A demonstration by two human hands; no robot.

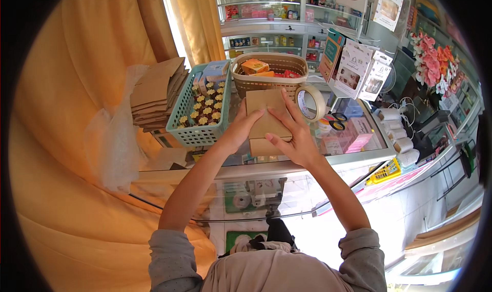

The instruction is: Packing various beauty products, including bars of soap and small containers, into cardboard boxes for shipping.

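A small closed cardboard box (265, 128) is held between my two hands above the glass display counter (234, 173). My left hand (243, 127) grips its left side, with the thumb on the top flap. Over the right side and top lies my right hand (294, 132), its fingers spread on the cardboard. Just beyond the right fingers stands a roll of clear packing tape (310, 103) on its edge. Left of the box is a green plastic basket (200, 136) with several gold-capped small bottles (207, 111) and light blue boxes. The underside of the box is hidden.
A stack of flattened cardboard boxes (157, 92) sits left of the green basket. Behind are a brown basket (265, 82) with orange boxes and a hanging-card rack (355, 69). Black-handled scissors (338, 121) and pink boxes (357, 134) lie at right. An orange curtain (77, 119) hangs at left.
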